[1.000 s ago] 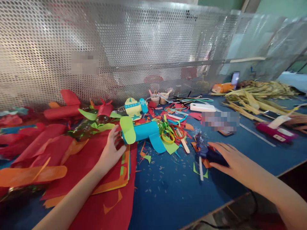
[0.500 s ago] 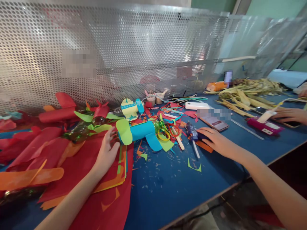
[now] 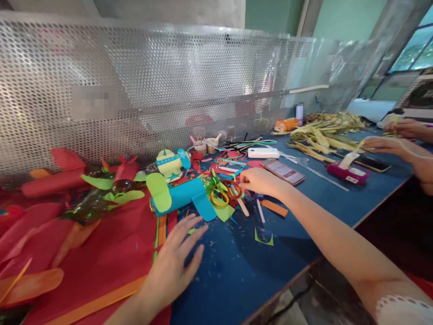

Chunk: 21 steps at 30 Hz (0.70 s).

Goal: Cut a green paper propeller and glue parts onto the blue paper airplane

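My left hand (image 3: 179, 255) is open above the table's near side, fingers spread, holding nothing. Just beyond it lies a toy plane (image 3: 179, 197) of blue foam sheet around a green bottle, with a lime tail piece. My right hand (image 3: 259, 181) is over the scrap pile, its fingers curled together beside a red loop (image 3: 234, 190); whatever they grip is hidden. A yellow loop (image 3: 219, 197) lies alongside; both look like scissor handles. A wooden stick (image 3: 242, 205) is below the fingers. Under the hand, a dark blue tool with a white stick (image 3: 260, 211) is partly covered.
Red foam sheets (image 3: 111, 243) and bottle toys cover the left. A phone (image 3: 283, 171), a white device (image 3: 263, 153) and a magenta glue gun (image 3: 348, 173) lie right, near another person's hands (image 3: 395, 146). Dried husks (image 3: 321, 133) lie by the perforated metal screen (image 3: 189, 81).
My right hand has left the dark blue tool and moved left to the scraps and loops. My left hand has come away from the plane's tail, nearer to me. The view has shifted right.
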Available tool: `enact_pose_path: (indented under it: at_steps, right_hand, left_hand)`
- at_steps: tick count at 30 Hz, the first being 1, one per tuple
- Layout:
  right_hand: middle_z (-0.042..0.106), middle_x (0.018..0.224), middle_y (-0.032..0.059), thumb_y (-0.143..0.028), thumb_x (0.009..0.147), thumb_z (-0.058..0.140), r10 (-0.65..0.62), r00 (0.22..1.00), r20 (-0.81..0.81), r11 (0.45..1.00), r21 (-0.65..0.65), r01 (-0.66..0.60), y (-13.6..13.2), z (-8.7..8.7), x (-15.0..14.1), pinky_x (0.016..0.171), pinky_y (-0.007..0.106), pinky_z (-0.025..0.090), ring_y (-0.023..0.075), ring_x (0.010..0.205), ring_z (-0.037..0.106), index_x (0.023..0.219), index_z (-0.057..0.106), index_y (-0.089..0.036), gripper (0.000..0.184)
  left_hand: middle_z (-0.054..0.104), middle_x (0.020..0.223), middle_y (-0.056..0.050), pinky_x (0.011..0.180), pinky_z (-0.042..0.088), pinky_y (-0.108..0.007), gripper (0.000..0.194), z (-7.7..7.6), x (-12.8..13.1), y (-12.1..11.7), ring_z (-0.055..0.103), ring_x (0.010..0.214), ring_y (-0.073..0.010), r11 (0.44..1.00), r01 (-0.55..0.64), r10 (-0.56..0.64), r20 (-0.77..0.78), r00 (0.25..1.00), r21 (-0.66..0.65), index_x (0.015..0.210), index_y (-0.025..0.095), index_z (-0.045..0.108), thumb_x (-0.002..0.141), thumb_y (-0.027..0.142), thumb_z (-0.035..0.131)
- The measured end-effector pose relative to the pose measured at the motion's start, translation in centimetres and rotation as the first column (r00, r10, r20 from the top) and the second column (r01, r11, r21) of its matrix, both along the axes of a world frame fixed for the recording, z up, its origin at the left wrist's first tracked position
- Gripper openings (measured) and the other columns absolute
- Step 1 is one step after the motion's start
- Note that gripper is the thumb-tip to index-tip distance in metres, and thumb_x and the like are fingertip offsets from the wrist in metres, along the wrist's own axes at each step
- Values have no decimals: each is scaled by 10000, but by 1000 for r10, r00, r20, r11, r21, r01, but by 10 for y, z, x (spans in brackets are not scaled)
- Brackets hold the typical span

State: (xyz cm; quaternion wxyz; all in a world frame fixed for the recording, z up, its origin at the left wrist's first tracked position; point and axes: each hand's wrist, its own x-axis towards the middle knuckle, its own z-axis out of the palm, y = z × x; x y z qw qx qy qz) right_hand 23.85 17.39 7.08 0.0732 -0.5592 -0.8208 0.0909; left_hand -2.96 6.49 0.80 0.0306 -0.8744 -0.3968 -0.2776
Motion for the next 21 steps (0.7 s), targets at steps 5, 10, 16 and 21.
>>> enact_pose_path:
  at_steps: [5, 10, 16, 21]
  right_hand:
    - [651, 840, 93, -306, 749, 656, 63, 998, 9, 995, -75, -62, -2, -21, -12, 527, 261, 311, 235, 736, 605, 860, 536, -170, 212]
    - [612, 721, 20, -123, 762, 531, 152, 988, -34, 976, -156, -155, -14, -28, -8, 519, 240, 284, 170, 626, 557, 990, 475, -186, 243]
    - [493, 594, -35, -230, 826, 453, 226, 910, -349, 860, -368, -355, -7, 4, 26, 495, 221, 306, 114, 507, 440, 1024, 566, -205, 230]
    - [603, 672, 12, -432, 845, 489, 200, 935, -294, 802, -498, -328, -6, 6, 31, 550, 252, 358, 157, 599, 539, 1006, 587, -202, 297]
  left_hand:
    - [365, 1462, -61, 1009, 431, -429, 485, -11, 5, -6, 341, 1332, -278, 1000, -18, 12, -258, 966, -21, 1373, 260, 384, 898, 305, 475]
    - [274, 1506, -61, 1022, 403, -461, 567, -11, 4, -5, 296, 1353, -279, 995, -72, 47, -312, 949, -69, 1437, 266, 241, 914, 346, 445]
    - [326, 1481, -71, 1038, 375, -483, 623, -12, 6, -5, 290, 1354, -277, 979, -88, 29, -305, 952, -181, 1458, 242, 162, 916, 368, 442]
    - [345, 1474, -73, 1048, 366, -482, 615, -12, 7, -4, 273, 1361, -285, 965, -107, 29, -311, 950, -238, 1457, 233, 171, 919, 381, 431]
